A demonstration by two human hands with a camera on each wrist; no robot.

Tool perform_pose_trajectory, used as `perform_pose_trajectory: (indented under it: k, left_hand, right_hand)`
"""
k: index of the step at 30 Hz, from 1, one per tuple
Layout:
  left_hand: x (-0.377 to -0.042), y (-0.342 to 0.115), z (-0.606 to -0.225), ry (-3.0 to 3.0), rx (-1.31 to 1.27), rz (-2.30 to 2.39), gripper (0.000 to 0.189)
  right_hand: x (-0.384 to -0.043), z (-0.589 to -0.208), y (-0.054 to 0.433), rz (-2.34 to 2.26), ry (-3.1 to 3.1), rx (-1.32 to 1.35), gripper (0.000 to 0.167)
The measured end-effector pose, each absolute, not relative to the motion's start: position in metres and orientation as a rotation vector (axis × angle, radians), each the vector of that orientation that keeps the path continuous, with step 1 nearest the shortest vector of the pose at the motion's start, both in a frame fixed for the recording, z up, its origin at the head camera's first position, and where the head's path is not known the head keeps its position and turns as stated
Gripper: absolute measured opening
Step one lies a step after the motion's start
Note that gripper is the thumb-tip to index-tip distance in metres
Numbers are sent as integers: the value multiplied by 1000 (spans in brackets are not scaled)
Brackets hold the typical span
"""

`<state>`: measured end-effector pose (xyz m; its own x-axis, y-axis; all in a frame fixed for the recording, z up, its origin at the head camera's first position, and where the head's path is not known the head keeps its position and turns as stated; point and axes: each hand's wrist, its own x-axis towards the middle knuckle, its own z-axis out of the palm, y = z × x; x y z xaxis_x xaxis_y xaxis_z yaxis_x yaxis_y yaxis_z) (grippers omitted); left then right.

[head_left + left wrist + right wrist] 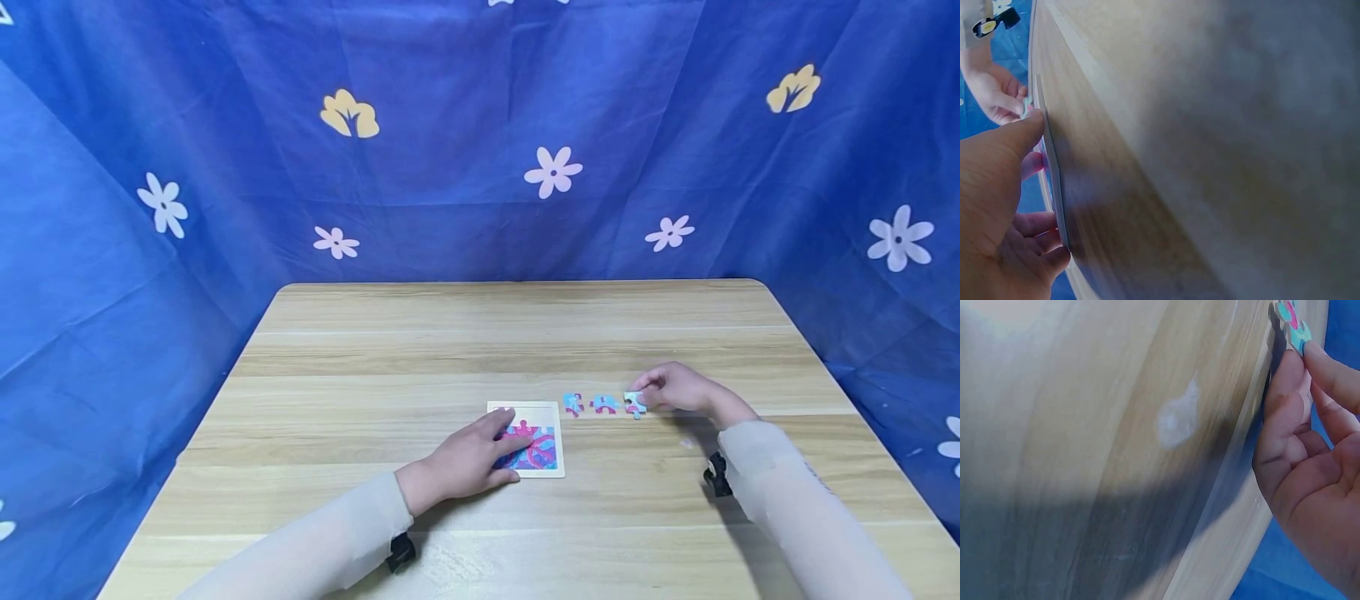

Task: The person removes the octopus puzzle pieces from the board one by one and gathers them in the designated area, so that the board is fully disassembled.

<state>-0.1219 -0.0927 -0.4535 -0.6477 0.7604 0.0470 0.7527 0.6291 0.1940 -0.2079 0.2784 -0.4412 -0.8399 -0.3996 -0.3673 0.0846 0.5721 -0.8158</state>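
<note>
A square jigsaw board (558, 472) with a pale frame lies flat on the table, its lower part filled with a pink, blue and purple picture and its upper part bare. My left hand (471, 454) rests over its left side with extended fingers on the picture and the thumb at the near edge. In the left wrist view, fingertips touch the board's edge (1054, 169). My right hand (678, 390) pinches a light-blue and pink puzzle piece (634, 403) between thumb and fingers. The same piece (1297, 331) shows at the fingertips in the right wrist view.
Two loose puzzle pieces, one nearer the board (573, 404) and one in the middle (604, 404), lie in a row between the board and my right hand. The wooden table (420, 350) ends at a blue flowered curtain (450, 167) behind and at both sides.
</note>
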Motion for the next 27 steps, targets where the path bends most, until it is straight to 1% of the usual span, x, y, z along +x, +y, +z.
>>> perform_pose_trajectory:
  k: [9, 14, 27]
  left_hand:
    - [-121, -92, -452, 2793, 1274, 298, 55]
    - [-120, -92, -452, 2790, 1264, 303, 55]
    - [-121, -93, -456, 2817, 1315, 287, 55]
  right_hand:
    - [-206, -443, 280, -1248, 2280, -223, 26]
    - [-204, -442, 279, -1245, 2307, -212, 23]
    - [-205, -444, 278, -1189, 2386, -194, 19]
